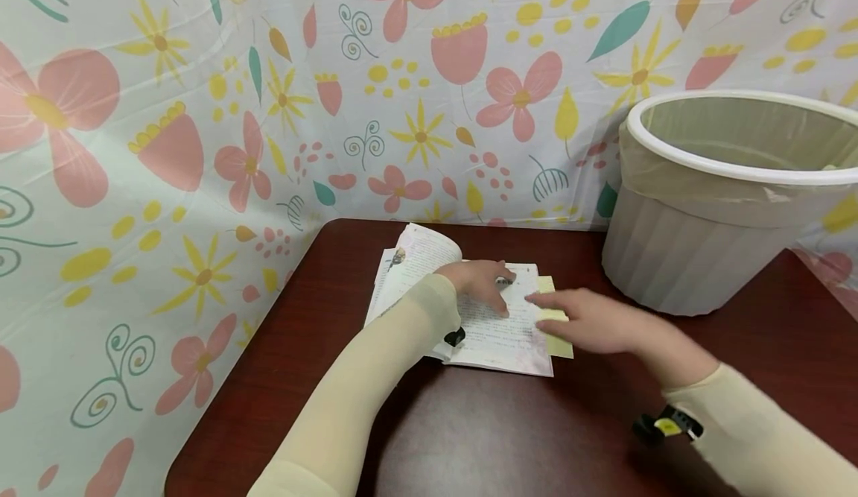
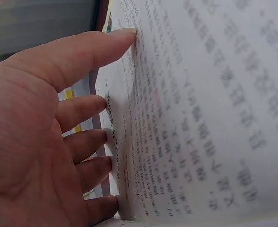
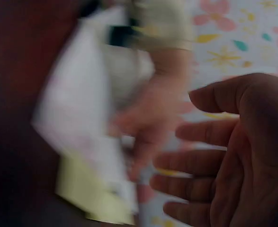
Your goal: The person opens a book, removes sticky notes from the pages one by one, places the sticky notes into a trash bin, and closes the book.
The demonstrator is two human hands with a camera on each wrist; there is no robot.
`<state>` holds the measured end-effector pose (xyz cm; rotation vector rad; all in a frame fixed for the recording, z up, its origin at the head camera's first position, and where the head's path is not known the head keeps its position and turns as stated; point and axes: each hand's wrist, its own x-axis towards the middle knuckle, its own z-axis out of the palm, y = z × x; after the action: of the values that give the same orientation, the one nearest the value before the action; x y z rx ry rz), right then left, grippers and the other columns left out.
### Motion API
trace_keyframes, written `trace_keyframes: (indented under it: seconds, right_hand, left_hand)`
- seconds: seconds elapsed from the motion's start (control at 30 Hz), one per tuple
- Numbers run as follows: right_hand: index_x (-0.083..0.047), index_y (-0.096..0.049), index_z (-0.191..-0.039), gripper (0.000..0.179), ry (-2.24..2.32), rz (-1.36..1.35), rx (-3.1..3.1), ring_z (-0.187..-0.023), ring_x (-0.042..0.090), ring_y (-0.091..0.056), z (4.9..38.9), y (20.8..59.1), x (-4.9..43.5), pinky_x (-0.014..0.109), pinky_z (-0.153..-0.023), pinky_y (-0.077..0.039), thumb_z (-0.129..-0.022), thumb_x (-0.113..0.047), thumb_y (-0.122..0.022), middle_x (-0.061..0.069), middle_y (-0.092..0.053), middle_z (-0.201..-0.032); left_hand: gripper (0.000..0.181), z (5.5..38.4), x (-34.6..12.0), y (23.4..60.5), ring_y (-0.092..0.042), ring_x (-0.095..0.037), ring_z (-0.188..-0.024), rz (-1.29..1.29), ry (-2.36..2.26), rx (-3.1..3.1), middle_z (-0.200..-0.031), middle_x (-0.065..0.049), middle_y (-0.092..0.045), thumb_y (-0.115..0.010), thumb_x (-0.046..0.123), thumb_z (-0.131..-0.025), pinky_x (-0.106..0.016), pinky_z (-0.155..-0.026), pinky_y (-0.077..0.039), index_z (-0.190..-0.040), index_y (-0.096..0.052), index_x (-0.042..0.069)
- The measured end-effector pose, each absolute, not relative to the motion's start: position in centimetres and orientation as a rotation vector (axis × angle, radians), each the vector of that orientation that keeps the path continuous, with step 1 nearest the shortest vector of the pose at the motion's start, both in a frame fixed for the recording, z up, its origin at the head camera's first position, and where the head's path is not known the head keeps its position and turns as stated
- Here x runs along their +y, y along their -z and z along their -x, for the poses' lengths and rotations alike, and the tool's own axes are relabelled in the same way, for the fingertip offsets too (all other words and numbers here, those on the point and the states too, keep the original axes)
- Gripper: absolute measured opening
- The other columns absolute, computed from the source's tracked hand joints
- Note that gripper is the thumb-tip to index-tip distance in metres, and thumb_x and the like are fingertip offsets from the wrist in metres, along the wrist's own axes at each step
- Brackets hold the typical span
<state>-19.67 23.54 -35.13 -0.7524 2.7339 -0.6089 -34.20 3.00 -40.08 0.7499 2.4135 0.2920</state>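
An open book (image 1: 499,344) with printed pages lies on the dark table, its left pages curling up. My left hand (image 1: 477,282) reaches across it with fingers spread on the right-hand page; in the left wrist view the thumb and fingertips touch the printed page (image 2: 200,118). Yellow paper (image 1: 560,344) sticks out from under the book's right edge. Over that edge is my right hand (image 1: 596,322), thumb and fingers extended. The right wrist view, blurred, shows nothing in the right palm (image 3: 238,161).
A grey waste bin (image 1: 677,251) with a white rim and a clear liner stands at the table's back right. Behind the brown-red table (image 1: 469,430) hangs a flower-patterned curtain (image 1: 415,72), which also runs down the left side.
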Motion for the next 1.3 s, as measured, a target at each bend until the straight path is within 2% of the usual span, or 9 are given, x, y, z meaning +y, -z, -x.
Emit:
trace_keyframes:
  seconds: [0.2,0.43,0.53,0.7,0.9,1.0,1.13,1.23,1.3]
  right_hand:
    - [-0.003,-0.045,-0.155,0.071,0.621,0.549,2.712,-0.133,0.034,-0.059,18.3,39.5,22.5,0.058,-0.106,-0.049,-0.100,-0.045,-0.062,0.021,-0.059,-0.146]
    - [0.003,-0.044,-0.154,0.079,0.670,0.507,2.773,-0.140,0.042,-0.052,17.4,41.2,21.9,0.061,-0.111,-0.045,-0.099,-0.052,-0.062,0.027,-0.051,-0.152]
    - [0.004,-0.046,-0.152,0.079,0.684,0.494,2.795,-0.141,0.046,-0.050,17.4,41.5,21.8,0.062,-0.111,-0.043,-0.099,-0.052,-0.062,0.031,-0.050,-0.151]
    - [-0.001,-0.048,-0.152,0.075,0.761,0.488,2.790,-0.142,0.045,-0.049,17.5,41.6,21.9,0.062,-0.111,-0.044,-0.100,-0.053,-0.060,0.029,-0.049,-0.153]
    - [-0.003,-0.057,-0.146,0.062,0.847,0.520,2.782,-0.144,0.047,-0.046,17.3,41.2,21.9,0.063,-0.111,-0.044,-0.102,-0.047,-0.060,0.035,-0.041,-0.156]
    - [-0.004,-0.064,-0.139,0.052,0.886,0.561,2.816,-0.141,0.047,-0.049,17.3,41.2,21.9,0.063,-0.110,-0.044,-0.103,-0.041,-0.061,0.035,-0.045,-0.153]
    - [-0.006,-0.070,-0.133,0.041,0.990,0.565,2.865,-0.138,0.044,-0.054,17.5,41.3,22.1,0.061,-0.107,-0.047,-0.101,-0.033,-0.064,0.028,-0.057,-0.146]
    - [-0.006,-0.071,-0.131,0.039,1.053,0.550,2.878,-0.126,0.033,-0.064,17.8,41.7,22.4,0.052,-0.101,-0.053,-0.099,-0.028,-0.068,0.019,-0.066,-0.138]
    - [-0.005,-0.070,-0.132,0.041,1.065,0.558,2.871,-0.109,0.023,-0.065,18.0,41.9,22.5,0.040,-0.093,-0.054,-0.098,-0.027,-0.070,0.015,-0.073,-0.125]
  left_hand:
    - [0.084,34.1,3.0,40.1,-0.014,-0.010,-0.161,-0.743,-0.283,2.424,-0.174,0.015,-0.009,-0.081,0.052,-0.084,-0.038,-0.127,-0.028,-0.156,-0.039,0.047]
    - [0.084,34.1,3.0,40.1,-0.013,-0.010,-0.161,-0.722,-0.295,2.428,-0.173,0.017,-0.009,-0.082,0.052,-0.083,-0.039,-0.127,-0.028,-0.155,-0.039,0.047]
    - [0.084,34.2,3.0,40.2,-0.013,-0.009,-0.161,-0.713,-0.308,2.425,-0.173,0.018,-0.008,-0.082,0.051,-0.083,-0.037,-0.127,-0.028,-0.155,-0.038,0.048]
    - [0.085,34.3,2.9,40.3,-0.012,-0.009,-0.161,-0.711,-0.321,2.417,-0.173,0.017,-0.007,-0.082,0.050,-0.083,-0.038,-0.127,-0.028,-0.156,-0.038,0.047]
    - [0.086,34.2,2.7,40.2,-0.013,-0.010,-0.161,-0.716,-0.312,2.428,-0.174,0.015,-0.008,-0.082,0.052,-0.082,-0.038,-0.127,-0.028,-0.156,-0.038,0.047]
    - [0.086,34.1,2.7,40.1,-0.014,-0.009,-0.161,-0.705,-0.311,2.440,-0.173,0.016,-0.009,-0.083,0.052,-0.082,-0.038,-0.128,-0.027,-0.155,-0.038,0.049]
    - [0.086,34.0,2.8,40.0,-0.015,-0.008,-0.160,-0.704,-0.311,2.449,-0.173,0.016,-0.012,-0.084,0.052,-0.081,-0.037,-0.128,-0.026,-0.155,-0.039,0.049]
    - [0.085,33.9,2.8,39.9,-0.016,-0.009,-0.160,-0.712,-0.327,2.442,-0.173,0.015,-0.016,-0.084,0.050,-0.081,-0.037,-0.128,-0.027,-0.155,-0.041,0.047]
    - [0.082,34.0,2.9,39.9,-0.016,-0.010,-0.160,-0.721,-0.343,2.437,-0.172,0.014,-0.018,-0.083,0.049,-0.082,-0.037,-0.127,-0.027,-0.154,-0.043,0.045]
